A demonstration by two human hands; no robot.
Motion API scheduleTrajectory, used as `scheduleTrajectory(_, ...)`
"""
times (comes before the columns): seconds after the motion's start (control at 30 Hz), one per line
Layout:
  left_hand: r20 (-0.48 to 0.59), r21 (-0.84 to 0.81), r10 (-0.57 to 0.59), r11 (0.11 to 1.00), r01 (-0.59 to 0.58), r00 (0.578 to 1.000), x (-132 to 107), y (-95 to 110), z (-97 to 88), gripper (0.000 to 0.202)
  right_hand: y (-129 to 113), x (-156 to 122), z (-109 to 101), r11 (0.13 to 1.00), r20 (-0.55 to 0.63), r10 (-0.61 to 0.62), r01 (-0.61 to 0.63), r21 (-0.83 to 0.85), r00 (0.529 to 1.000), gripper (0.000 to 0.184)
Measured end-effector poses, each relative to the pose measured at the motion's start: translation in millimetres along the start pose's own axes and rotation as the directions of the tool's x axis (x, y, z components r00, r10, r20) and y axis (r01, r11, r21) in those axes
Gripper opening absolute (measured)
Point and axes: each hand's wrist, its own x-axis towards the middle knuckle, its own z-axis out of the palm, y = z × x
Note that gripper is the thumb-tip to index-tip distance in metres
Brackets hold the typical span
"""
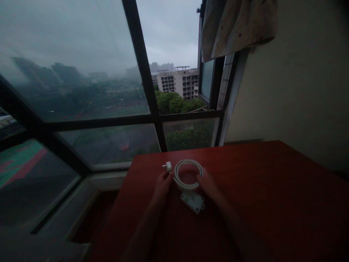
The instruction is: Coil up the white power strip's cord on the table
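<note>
A white power cord is wound into a round coil above the reddish-brown table. My right hand grips the coil at its right side, fingers closed round the strands. On the left, my left hand pinches the cord's end just below the white plug, whose prongs point left. Under the coil's near side lies a pale power strip, tilted across the tabletop with its narrow end toward me. The dim light hides the finer details of the fingers and the strip.
The reddish-brown table reaches up to the window and the pale wall. Dark window frames stand beyond its far edge, with one pane open. A stained cloth curtain hangs at the upper right.
</note>
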Motion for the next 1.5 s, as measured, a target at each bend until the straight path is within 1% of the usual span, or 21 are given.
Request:
scheduleTrajectory(0.07,-0.005,0.172,0.108,0.979,-0.105,0.994,1.7,2.2,-3.8,0.041,-1.6,-1.1,-0.9,1.0,0.027,0.012,-0.012,0.001,1.0,0.043)
scheduleTrajectory(0.13,0.002,0.361,0.181,0.917,-0.17,0.983,2.8,3.8,-7.8,0.038,-4.6,-2.9,-2.1,1.0,0.05,0.025,-0.024,-0.018,0.998,0.043)
scheduleTrajectory(0.2,0.016,0.555,0.211,0.811,-0.184,0.977,2.7,4.7,-10.3,0.036,-8.7,-4.7,-3.7,0.998,0.071,0.034,-0.029,-0.06,0.997,0.042)
scheduleTrajectory(0.27,0.028,0.709,0.226,0.683,-0.179,0.974,1.8,5.4,-10.7,0.036,-13.3,-6.3,-5.7,0.991,0.089,0.056,-0.045,-0.125,0.994,0.04)
scheduleTrajectory(0.33,0.031,0.799,0.235,0.578,-0.165,0.971,0.4,6.3,-9.3,0.036,-17.7,-7.7,-7.7,0.981,0.102,0.07,-0.049,-0.187,0.992,0.037)
scheduleTrajectory(0.4,0.031,0.833,0.233,0.532,-0.154,0.972,-1.1,8.2,-7.3,0.034,-21.4,-9.2,-9.7,0.968,0.1,0.073,-0.046,-0.248,0.992,0.038)
scheduleTrajectory(0.57,0.001,0.833,0.171,0.545,-0.096,0.985,-6.8,16.1,-5.6,0.03,-26.3,-12.7,-15.5,0.898,0.074,0.122,-0.079,-0.432,0.99,0.046)
scheduleTrajectory(0.67,-0.036,0.85,0.161,0.524,-0.054,0.986,-11.3,21.0,-7.6,0.033,-25.7,-12.3,-20.4,0.881,0.052,0.122,-0.084,-0.466,0.991,0.049)
scheduleTrajectory(0.73,-0.037,0.855,0.148,0.516,-0.045,0.988,-14.3,24.3,-9.3,0.035,-23.9,-10.9,-24.0,0.881,0.045,0.125,-0.09,-0.464,0.991,0.049)
scheduleTrajectory(0.83,0.026,0.844,0.128,0.528,-0.09,0.991,-18.6,29.0,-10.3,0.034,-20.5,-9.0,-28.2,0.883,0.067,0.117,-0.073,-0.465,0.991,0.042)
scheduleTrajectory(0.9,0.069,0.84,0.125,0.527,-0.126,0.99,-21.3,31.0,-8.6,0.033,-18.8,-8.5,-29.1,0.894,0.1,0.09,-0.037,-0.446,0.991,0.035)
scheduleTrajectory(1.0,0.075,0.85,0.127,0.51,-0.13,0.989,-24.8,31.1,-2.3,0.034,-18.1,-9.0,-27.3,0.93,0.131,0.036,0.014,-0.367,0.991,0.026)
scheduleTrajectory(1.07,0.077,0.852,0.145,0.504,-0.14,0.986,-26.6,29.6,2.8,0.034,-18.4,-9.4,-25.3,0.941,0.131,0.03,0.016,-0.339,0.991,0.025)
scheduleTrajectory(1.17,0.099,0.843,0.16,0.511,-0.168,0.982,-27.3,27.3,8.1,0.033,-18.6,-9.2,-23.5,0.935,0.126,0.056,-0.008,-0.354,0.991,0.028)
scheduleTrajectory(1.33,0.102,0.792,0.166,0.583,-0.181,0.981,-23.0,22.9,9.0,0.03,-16.9,-8.5,-26.9,0.954,0.126,0.035,0.004,-0.301,0.991,0.027)
scheduleTrajectory(1.4,0.111,0.77,0.182,0.606,-0.201,0.977,-19.6,20.4,9.0,0.028,-15.7,-7.7,-29.8,0.946,0.14,0.047,0.001,-0.325,0.989,0.026)
scheduleTrajectory(1.5,0.141,0.749,0.188,0.622,-0.229,0.972,-12.1,19.1,12.0,0.028,-11.8,-4.6,-35.4,0.912,0.145,0.066,0.0,-0.41,0.987,0.025)
